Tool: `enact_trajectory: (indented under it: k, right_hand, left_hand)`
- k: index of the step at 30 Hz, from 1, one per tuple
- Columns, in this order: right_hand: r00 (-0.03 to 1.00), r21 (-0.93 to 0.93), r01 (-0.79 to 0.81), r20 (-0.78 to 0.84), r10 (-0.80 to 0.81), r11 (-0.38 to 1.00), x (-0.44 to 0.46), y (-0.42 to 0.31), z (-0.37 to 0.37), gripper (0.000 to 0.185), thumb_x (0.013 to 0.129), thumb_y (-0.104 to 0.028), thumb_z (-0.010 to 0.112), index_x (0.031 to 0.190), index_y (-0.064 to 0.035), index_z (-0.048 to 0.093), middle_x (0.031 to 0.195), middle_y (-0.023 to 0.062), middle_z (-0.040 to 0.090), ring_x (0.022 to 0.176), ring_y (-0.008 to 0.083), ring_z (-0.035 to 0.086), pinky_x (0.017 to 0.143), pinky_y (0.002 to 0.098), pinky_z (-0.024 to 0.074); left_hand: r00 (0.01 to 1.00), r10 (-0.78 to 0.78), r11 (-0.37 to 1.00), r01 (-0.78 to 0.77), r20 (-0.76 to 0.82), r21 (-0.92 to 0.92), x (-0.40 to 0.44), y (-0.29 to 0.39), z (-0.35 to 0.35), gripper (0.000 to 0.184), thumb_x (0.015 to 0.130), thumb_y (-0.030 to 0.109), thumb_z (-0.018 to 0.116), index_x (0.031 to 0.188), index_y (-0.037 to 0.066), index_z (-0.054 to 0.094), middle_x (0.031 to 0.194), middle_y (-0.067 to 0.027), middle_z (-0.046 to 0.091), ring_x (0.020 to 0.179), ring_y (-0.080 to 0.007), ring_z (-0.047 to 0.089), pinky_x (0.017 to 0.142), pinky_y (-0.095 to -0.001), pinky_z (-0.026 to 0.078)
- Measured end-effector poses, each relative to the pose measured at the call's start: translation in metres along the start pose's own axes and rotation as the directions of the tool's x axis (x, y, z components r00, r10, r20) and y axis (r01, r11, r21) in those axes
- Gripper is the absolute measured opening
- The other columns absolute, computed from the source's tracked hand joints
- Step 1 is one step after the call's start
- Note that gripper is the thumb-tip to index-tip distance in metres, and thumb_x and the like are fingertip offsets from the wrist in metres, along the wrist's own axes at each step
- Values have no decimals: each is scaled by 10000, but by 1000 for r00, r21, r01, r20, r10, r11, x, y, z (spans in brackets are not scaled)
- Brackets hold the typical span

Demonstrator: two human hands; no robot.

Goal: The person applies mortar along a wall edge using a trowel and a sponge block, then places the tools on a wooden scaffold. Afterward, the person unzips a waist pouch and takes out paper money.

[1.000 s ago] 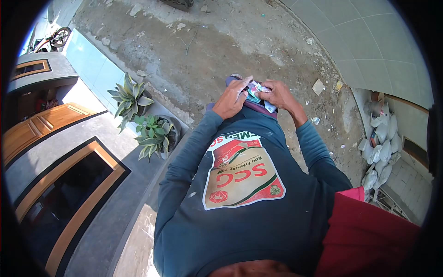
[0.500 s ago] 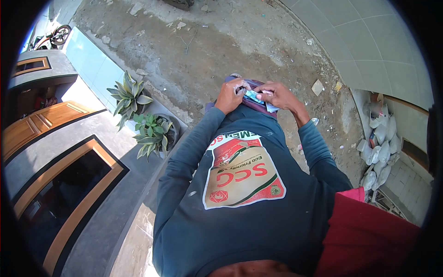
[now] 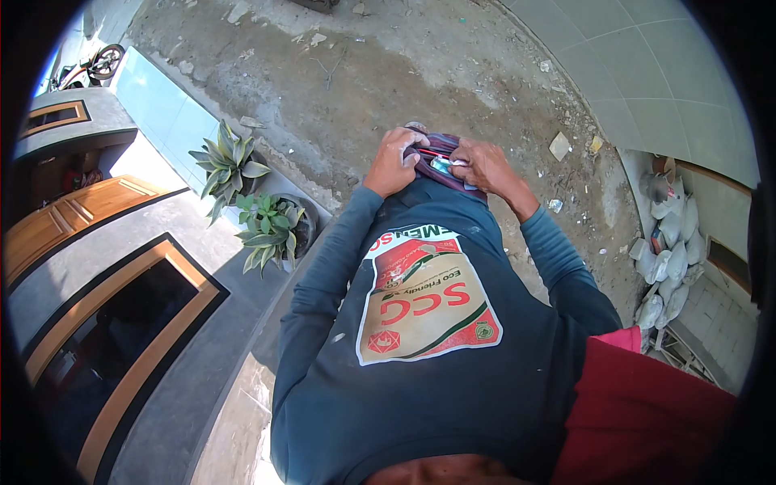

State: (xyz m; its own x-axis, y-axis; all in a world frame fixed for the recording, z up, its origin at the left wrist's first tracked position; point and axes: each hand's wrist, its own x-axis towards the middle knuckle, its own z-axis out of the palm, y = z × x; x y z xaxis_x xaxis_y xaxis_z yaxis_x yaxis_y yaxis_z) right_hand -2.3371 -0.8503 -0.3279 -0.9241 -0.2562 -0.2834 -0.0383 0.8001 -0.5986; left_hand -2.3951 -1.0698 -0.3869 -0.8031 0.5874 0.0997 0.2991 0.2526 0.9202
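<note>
Just past the hem of the dark shirt (image 3: 436, 404), both hands are at a purple striped cloth item (image 3: 443, 143) with a red edge showing. My left hand (image 3: 394, 162) pinches the left side of this cloth, fingers curled. My right hand (image 3: 482, 168) is closed at its right side, with fingertips on a small crumpled teal and white item (image 3: 441, 165). That item lies in the fold of the cloth between the hands. It is too small to make out exactly, and the right fingers partly cover it.
Two potted plants (image 3: 229, 162) (image 3: 271, 226) stand on the left by a grey wall with wood-framed windows. Rough ground (image 3: 388, 81) with debris lies ahead. White sacks (image 3: 671, 242) are piled at the right. Red cloth (image 3: 638, 404) hangs at the lower right. A motorcycle (image 3: 105, 62) is far left.
My left hand has moved from the teal and white item to the cloth's left edge. The item sits lower in the cloth, less exposed, and the cloth's opening looks wider.
</note>
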Motion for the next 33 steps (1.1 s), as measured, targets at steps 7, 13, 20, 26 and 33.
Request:
enact_trajectory:
  k: [7,13,20,26,33]
  right_hand:
    - [958,-222,265,168,-231,938,7,-12,11,132,730,-142,650,797,-29,657,821,134,603,787,333,617,660,446,475]
    - [893,-171,392,309,-328,904,15,-24,4,112,733,-111,631,816,-44,660,829,121,608,803,324,625,648,448,473]
    - [894,-166,363,340,-292,917,38,-36,5,214,738,-112,638,947,-85,679,848,112,626,815,339,629,622,460,471]
    - [959,-154,278,102,-264,948,87,-29,26,331,698,-151,704,988,-96,556,828,133,641,781,359,631,612,469,466]
    - [912,-99,308,313,-264,946,188,-6,2,355,692,-212,749,972,-76,578,810,171,646,767,363,635,605,442,458]
  left_hand:
    - [980,-57,995,39,193,96,-27,2,-16,273,699,26,732,945,107,647,1205,-116,482,1169,-332,437,995,-427,367]
    - [998,-57,998,57,-15,32,-43,5,-13,186,701,64,740,864,88,655,1129,-129,470,1115,-324,456,974,-419,366]
    - [987,-33,999,36,-156,16,-45,6,-19,172,703,66,734,852,88,652,1061,-119,454,1059,-317,444,945,-415,360]
    - [974,-105,994,109,-199,10,-30,-16,-28,173,697,58,735,853,71,663,1082,-127,460,1092,-309,457,977,-405,360]
    - [937,-269,963,255,-223,-90,13,-79,-54,216,728,67,747,922,67,653,1088,-133,495,1092,-320,498,975,-390,388]
